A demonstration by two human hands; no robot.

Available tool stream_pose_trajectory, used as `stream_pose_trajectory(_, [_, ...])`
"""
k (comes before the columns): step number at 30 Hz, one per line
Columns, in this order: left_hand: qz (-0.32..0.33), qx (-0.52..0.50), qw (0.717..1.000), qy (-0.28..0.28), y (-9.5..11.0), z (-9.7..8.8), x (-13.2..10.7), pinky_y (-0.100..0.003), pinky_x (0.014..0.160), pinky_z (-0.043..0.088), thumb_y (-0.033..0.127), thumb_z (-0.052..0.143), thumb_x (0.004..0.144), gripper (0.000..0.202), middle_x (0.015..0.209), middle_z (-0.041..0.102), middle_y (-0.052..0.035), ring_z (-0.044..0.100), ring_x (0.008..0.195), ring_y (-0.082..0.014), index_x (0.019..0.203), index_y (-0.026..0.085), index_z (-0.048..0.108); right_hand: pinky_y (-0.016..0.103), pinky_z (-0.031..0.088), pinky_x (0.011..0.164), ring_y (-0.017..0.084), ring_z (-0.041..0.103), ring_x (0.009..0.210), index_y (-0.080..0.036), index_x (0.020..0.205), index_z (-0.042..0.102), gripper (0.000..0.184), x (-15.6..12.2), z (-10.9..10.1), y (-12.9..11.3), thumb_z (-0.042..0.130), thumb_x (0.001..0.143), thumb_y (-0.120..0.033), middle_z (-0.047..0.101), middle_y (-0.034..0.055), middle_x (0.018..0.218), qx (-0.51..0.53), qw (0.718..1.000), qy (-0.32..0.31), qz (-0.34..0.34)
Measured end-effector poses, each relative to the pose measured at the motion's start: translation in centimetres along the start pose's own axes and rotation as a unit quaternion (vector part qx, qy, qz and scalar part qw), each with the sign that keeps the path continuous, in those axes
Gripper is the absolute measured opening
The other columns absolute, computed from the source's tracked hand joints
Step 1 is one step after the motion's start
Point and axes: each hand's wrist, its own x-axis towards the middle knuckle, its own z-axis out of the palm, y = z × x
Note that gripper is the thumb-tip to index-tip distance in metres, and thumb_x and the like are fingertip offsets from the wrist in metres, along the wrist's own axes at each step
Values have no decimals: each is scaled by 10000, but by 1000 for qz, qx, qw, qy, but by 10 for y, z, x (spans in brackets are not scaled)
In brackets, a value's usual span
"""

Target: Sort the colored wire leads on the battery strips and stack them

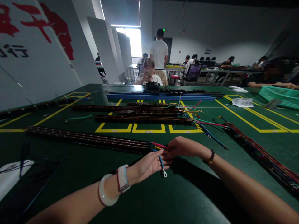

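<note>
Low in the middle of the head view, a long dark busbar-like strip (93, 139) with thin brown rods lies on the green table. Red, yellow and blue cables leave its right end. My left hand (149, 165) is palm up beside that end, thumb over the blue cable (161, 163) and fingers stretched beneath it. The blue cable's metal ring lug (165, 175) hangs past the fingers. My right hand (181, 147) is closed from above at the ends of the red cable (159, 145) and the yellow cable (158, 148); its fingertips are partly hidden.
Similar strips (144, 119) lie behind on yellow-taped table markings. A cable-covered strip (261, 152) runs along the right. A green basket (280, 96) stands far right, a plastic packet (242, 102) near it. People sit beyond the table; one person (159, 49) stands.
</note>
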Motion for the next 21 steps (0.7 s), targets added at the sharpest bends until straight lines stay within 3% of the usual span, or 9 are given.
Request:
stream_pose_trajectory(5, [6, -6, 1000, 9, -4, -1, 3, -376, 959, 401, 380, 437, 917, 345, 1001, 670, -125, 619, 957, -187, 1014, 100, 615, 250, 282, 508, 120, 532, 528, -133, 725, 687, 237, -11, 14, -37, 527, 877, -219, 660, 75, 652, -240, 968, 78, 13])
stream_pose_trajectory(8, [4, -19, 998, 53, -5, 1, 3, -283, 801, 451, 394, 480, 898, 300, 850, 673, -59, 612, 780, -129, 866, 135, 627, 275, 369, 573, 182, 610, 606, -137, 794, 692, 254, -11, 31, -53, 550, 880, -329, 674, 100, 693, -279, 954, 106, 18])
stream_pose_trajectory(11, [-3, -16, 997, 73, -2, 5, 2, -241, 698, 447, 390, 491, 894, 277, 821, 664, -41, 599, 753, -116, 851, 151, 626, 325, 439, 664, 238, 632, 729, -106, 907, 680, 326, -8, 48, -61, 670, 782, -407, 684, 123, 794, -288, 944, 153, 47])
stream_pose_trajectory(15, [6, -8, 997, 74, -1, 5, 2, -265, 785, 457, 330, 493, 903, 232, 916, 671, -61, 611, 850, -133, 929, 148, 634, 322, 462, 662, 220, 622, 762, -101, 955, 655, 223, -7, 59, -60, 640, 808, -268, 674, 124, 892, -300, 934, 183, 69])
stream_pose_trajectory(21, [36, -5, 997, 69, -5, 0, 4, -316, 953, 410, 274, 562, 869, 183, 989, 675, -81, 614, 953, -152, 961, 133, 633, 299, 451, 639, 193, 632, 744, -100, 992, 636, 183, -10, 49, -62, 530, 843, -94, 667, 110, 881, -324, 932, 144, 82])
